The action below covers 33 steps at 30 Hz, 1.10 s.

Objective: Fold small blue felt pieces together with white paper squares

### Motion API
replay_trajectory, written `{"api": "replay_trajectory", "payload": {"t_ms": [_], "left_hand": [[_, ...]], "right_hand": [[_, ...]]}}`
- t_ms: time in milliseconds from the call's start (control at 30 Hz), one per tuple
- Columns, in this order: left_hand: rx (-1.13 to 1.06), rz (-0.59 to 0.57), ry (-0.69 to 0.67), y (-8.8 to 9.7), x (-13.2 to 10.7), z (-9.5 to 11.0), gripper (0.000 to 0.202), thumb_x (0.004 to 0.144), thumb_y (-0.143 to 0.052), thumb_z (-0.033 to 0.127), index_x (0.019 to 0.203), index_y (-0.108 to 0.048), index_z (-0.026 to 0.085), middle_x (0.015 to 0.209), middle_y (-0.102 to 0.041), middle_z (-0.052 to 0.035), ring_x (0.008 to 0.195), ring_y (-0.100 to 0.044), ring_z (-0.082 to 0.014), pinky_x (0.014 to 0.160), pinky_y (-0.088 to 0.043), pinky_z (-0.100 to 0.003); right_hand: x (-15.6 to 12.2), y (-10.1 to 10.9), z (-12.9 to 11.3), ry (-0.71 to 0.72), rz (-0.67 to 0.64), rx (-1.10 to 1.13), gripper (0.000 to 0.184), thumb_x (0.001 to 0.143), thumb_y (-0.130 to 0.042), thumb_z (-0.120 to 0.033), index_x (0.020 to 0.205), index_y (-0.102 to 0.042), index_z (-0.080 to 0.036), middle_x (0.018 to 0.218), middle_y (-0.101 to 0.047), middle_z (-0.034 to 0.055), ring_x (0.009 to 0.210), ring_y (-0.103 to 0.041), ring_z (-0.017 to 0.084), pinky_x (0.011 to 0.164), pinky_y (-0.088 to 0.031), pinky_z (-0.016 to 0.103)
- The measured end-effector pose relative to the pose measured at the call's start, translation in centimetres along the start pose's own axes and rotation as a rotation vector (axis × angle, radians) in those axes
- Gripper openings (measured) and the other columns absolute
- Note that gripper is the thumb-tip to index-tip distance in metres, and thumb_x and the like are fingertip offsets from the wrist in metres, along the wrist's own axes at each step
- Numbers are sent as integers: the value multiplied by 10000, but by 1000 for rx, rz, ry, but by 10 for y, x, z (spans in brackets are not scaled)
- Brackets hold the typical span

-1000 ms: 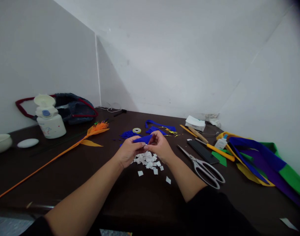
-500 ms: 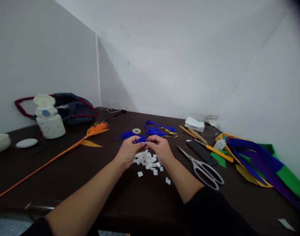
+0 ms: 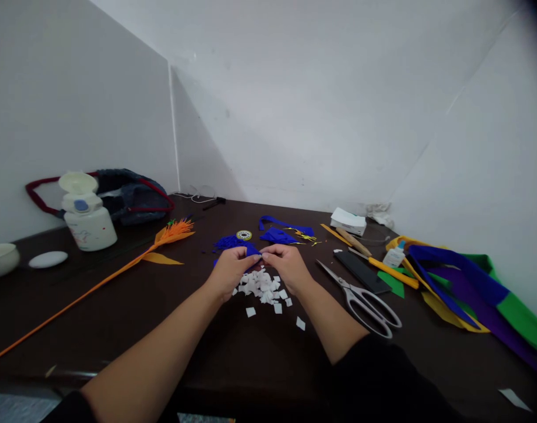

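My left hand (image 3: pixel 230 271) pinches a folded piece of blue crepe paper (image 3: pixel 252 252) between thumb and fingers. Right at its tip, my right hand (image 3: pixel 287 265) is closed in a pinch, with a small white bit at the fingertips; whether it grips that bit or the blue tip is hard to see. Under both hands lies a loose pile of small white paper squares (image 3: pixel 262 286), a few scattered toward me. Just beyond are blue shreds (image 3: pixel 230 241), a spool of tape (image 3: pixel 244 235) and blue paper strips (image 3: pixel 279 236) with yellow bits.
To the right lie scissors (image 3: pixel 361 298), a black phone-like slab (image 3: pixel 362 272), a yellow cutter (image 3: pixel 394 274), a glue bottle (image 3: pixel 394 256) and coloured paper rolls (image 3: pixel 475 288). An orange paper flower (image 3: pixel 174 230), a white bottle (image 3: pixel 90 226) and a bowl (image 3: pixel 2 260) stand or lie left.
The blue paper has tilted slightly in my fingers, and more of it shows above my left thumb. Both hands stay almost in place, still together.
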<state>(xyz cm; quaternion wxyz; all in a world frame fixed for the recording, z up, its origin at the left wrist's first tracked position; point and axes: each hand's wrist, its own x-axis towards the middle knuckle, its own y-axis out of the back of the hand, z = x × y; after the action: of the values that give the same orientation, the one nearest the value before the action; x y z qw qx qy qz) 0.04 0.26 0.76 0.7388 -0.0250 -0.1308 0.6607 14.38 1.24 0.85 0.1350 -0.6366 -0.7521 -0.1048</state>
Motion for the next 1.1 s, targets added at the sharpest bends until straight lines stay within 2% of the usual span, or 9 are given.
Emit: {"api": "replay_trajectory", "payload": {"t_ms": [100,200,500,700,867,1000,1100], "left_hand": [[-46,-75,22,0,-1,3,221,601,-666,280,734,-624,110,628,-622,-33,595,-574,-128,620,-456,-275],[-129,-102,74,-1,-4,8,217,607,-667,254,753,-622,100,654,-631,-47,586,-571,-114,621,-458,-262],[-197,-171,115,0,-6,11,167,623,-666,231,712,-597,108,639,-621,-22,555,-551,-83,583,-430,-217],[-132,-156,64,-3,-6,9,161,630,-652,252,697,-574,127,625,-587,11,568,-526,-77,608,-423,-230],[4,-115,-65,-3,-3,3,177,654,-615,286,728,-554,137,651,-565,21,613,-512,-90,625,-406,-239],[128,-83,-122,0,0,0,193,658,-601,304,743,-547,139,661,-562,16,607,-492,-94,588,-375,-226],[196,-43,-145,1,0,0,190,657,-592,316,705,-547,139,617,-542,24,570,-466,-88,550,-345,-214]], "right_hand": [[-2,-1,-4,-65,-49,161,164,632,-599,-248,761,-650,-159,647,-634,18,605,-586,135,673,-472,327],[-3,-2,-6,-92,-62,260,167,620,-621,-239,764,-640,-157,645,-630,11,604,-588,128,678,-477,330],[-5,-5,-8,-133,-68,387,167,566,-686,-211,704,-623,-143,585,-610,-1,557,-573,116,605,-484,302],[-5,-8,-4,-89,7,304,165,533,-698,-215,656,-616,-143,564,-604,-5,526,-566,120,582,-477,296],[-4,-10,1,-66,36,261,159,552,-674,-243,663,-619,-142,562,-591,-7,521,-546,110,573,-464,279],[-4,-9,2,-82,51,194,163,544,-674,-254,653,-609,-150,559,-570,-21,499,-522,94,555,-452,265],[-4,-7,1,-33,79,57,155,564,-652,-269,657,-608,-152,572,-575,-15,511,-521,98,549,-441,255]]}}
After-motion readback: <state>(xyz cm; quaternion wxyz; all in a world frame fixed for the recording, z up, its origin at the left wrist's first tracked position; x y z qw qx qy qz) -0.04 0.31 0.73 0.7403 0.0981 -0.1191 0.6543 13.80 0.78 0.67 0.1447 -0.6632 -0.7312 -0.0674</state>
